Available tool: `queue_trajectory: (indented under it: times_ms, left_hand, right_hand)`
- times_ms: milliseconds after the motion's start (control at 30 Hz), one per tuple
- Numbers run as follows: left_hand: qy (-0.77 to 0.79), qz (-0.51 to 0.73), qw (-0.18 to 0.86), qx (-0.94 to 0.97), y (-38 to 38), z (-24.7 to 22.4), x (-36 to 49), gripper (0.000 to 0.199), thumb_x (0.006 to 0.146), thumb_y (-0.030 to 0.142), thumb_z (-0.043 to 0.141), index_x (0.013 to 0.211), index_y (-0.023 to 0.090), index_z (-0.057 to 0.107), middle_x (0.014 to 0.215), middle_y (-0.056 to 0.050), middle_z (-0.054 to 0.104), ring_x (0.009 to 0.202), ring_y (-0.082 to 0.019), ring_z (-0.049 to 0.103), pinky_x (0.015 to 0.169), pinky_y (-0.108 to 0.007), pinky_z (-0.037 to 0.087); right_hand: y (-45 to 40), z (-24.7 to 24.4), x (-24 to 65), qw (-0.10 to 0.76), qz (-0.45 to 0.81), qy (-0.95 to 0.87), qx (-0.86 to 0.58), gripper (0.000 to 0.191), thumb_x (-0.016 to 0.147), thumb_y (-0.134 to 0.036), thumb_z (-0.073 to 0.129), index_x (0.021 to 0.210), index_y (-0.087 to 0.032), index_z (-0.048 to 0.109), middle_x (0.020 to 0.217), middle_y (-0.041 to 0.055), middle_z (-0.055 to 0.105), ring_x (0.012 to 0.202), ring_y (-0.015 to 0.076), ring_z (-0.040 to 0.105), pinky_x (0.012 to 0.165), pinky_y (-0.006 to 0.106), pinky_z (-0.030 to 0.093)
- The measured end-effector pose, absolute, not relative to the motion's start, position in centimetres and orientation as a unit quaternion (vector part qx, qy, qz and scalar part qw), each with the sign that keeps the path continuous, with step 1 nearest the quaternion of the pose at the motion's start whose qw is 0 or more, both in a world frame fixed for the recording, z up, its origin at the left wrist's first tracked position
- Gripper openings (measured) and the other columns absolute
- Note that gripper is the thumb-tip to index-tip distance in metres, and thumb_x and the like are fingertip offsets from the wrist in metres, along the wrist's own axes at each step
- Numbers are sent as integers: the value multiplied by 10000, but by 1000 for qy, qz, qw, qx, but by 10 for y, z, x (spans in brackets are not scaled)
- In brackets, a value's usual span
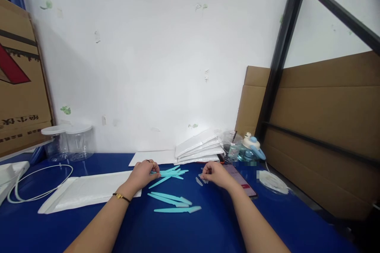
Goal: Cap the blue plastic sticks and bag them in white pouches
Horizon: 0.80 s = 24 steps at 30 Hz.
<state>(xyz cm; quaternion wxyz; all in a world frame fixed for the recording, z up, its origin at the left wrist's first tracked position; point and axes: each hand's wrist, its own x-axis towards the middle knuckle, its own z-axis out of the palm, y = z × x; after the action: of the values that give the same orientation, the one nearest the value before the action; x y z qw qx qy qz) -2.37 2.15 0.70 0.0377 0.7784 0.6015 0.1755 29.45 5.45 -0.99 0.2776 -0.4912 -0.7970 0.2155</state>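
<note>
My left hand is closed at the left end of a loose pile of turquoise sticks, its fingertips pinching one of them. Small translucent caps lie to the right of the pile, and my right hand is over them with its fingers pinched together; what it holds, if anything, is too small to make out. Nearer to me, several turquoise razors with pale caps on their right ends rest on the blue table.
White padded envelopes are stacked by the wall, and another envelope lies at the left. A phone, a blue-lidded bottle and a coiled cable are at the right. Clear jars stand back left.
</note>
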Motion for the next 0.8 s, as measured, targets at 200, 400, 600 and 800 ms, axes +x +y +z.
queue_trajectory:
  times_ms: [200,400,600,800]
  left_hand:
    - [505,133,161,838,6,12,-9,307,652,492,671,869,275,674,927,8,597,871,-183,540,726,-244,371]
    - [503,86,161,845,-2,10,11,164,721,405,627,723,245,667,805,27,612,831,-160,528,790,-259,336]
    - [502,136,117,846,4,7,12,144,770,362,579,745,247,661,838,13,614,884,-180,534,822,-284,326]
    - [572,171,55,800,15,10,-10,137,753,356,595,792,248,671,880,-9,614,905,-200,541,784,-289,341]
  right_hand:
    - [42,-5,281,257,237,-824,-446,105,708,-266,635,715,-165,665,726,12,635,641,119,557,545,193,391]
    - [27,-5,263,152,305,-853,-395,221,646,-375,728,731,-174,693,727,1,623,630,105,536,525,174,384]
    - [24,-1,260,149,264,-872,-383,108,717,-286,678,726,-179,681,787,1,618,660,103,540,591,189,389]
    - [38,6,280,224,152,-839,-472,97,750,-255,620,733,-180,679,796,16,620,725,135,553,656,219,382]
